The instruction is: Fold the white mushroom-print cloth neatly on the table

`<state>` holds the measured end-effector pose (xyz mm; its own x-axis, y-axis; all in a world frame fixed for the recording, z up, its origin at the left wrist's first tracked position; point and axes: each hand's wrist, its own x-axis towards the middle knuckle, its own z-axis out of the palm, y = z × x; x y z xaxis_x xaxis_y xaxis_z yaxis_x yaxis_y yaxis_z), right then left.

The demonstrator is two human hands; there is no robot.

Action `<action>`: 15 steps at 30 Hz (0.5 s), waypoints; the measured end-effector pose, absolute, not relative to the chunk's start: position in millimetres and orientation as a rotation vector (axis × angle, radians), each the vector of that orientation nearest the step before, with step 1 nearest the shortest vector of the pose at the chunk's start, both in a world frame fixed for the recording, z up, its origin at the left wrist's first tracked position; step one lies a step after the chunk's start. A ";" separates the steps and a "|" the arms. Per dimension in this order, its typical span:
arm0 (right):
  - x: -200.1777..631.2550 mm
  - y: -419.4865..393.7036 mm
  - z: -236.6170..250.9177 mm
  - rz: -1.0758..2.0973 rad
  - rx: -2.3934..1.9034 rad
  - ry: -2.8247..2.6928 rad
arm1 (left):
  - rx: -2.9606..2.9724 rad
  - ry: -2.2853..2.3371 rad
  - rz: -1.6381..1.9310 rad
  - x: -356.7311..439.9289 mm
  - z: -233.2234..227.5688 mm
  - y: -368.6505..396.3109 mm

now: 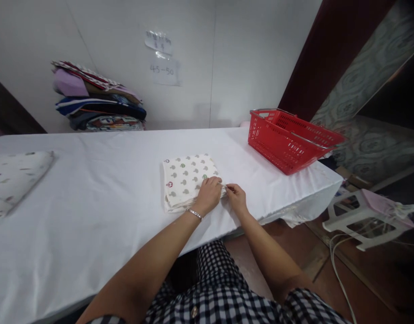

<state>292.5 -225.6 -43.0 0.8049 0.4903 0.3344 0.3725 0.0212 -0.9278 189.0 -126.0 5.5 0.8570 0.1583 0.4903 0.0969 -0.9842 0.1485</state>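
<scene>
A folded cream cloth [185, 177] printed with small grey-green, green and red mushroom shapes lies on the white-covered table in front of me. Its layers show along the near edge. My left hand [210, 192], with a bracelet at the wrist, rests over the cloth's near right corner, its fingers curled onto the edge there. Just right of it, my right hand [236, 196] pinches the same corner between thumb and fingers. The fingertips of both hands are close together, and the underside of the corner is hidden.
A red plastic basket [283, 144] stands at the table's right end. Another patterned cloth [16, 180] lies at the left. Folded fabrics [101, 101] are stacked by the back wall. A stool [372, 211] and a pale cable [338, 270] are on the floor at right.
</scene>
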 end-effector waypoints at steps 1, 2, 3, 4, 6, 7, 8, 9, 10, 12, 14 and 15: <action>291.4 -225.8 -41.3 0.089 -1.604 -0.711 | 2.897 0.199 0.799 188.3 5.8 -126.9; 290.5 -226.0 -40.0 0.077 -1.617 -0.715 | 2.880 0.199 0.810 187.5 6.0 -127.6; 289.7 -226.2 -39.0 0.070 -1.629 -0.714 | 2.862 0.202 0.819 186.7 6.0 -128.2; 288.9 -226.5 -38.3 0.066 -1.639 -0.706 | 2.842 0.208 0.826 186.0 5.9 -128.7; 287.5 -227.7 -37.5 0.058 -1.638 -0.700 | 2.798 0.235 0.836 185.3 5.2 -129.0; 286.8 -228.5 -37.1 0.047 -1.626 -0.714 | 2.778 0.252 0.840 185.2 4.8 -129.0; 286.1 -229.4 -36.7 0.030 -1.610 -0.747 | 2.762 0.263 0.842 185.4 4.4 -128.8; 285.5 -230.3 -36.2 0.007 -1.592 -0.791 | 2.750 0.270 0.846 185.6 4.1 -128.5; 285.0 -231.1 -35.8 -0.017 -1.578 -0.835 | 2.742 0.272 0.852 185.9 4.0 -128.2; 284.7 -232.2 -35.2 -0.053 -1.579 -0.898 | 2.739 0.272 0.858 186.6 4.3 -127.5; 285.2 -232.1 -35.5 -0.066 -1.605 -0.923 | 2.748 0.273 0.847 187.4 5.3 -127.1; 285.8 -231.8 -35.9 -0.071 -1.621 -0.932 | 2.757 0.271 0.835 187.8 6.1 -127.0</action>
<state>285.8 -231.8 -35.9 0.6764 0.5231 0.5186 0.5955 0.0259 -0.8029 187.8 -127.0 6.1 0.8189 0.2466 0.5183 0.1046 -0.9520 0.2877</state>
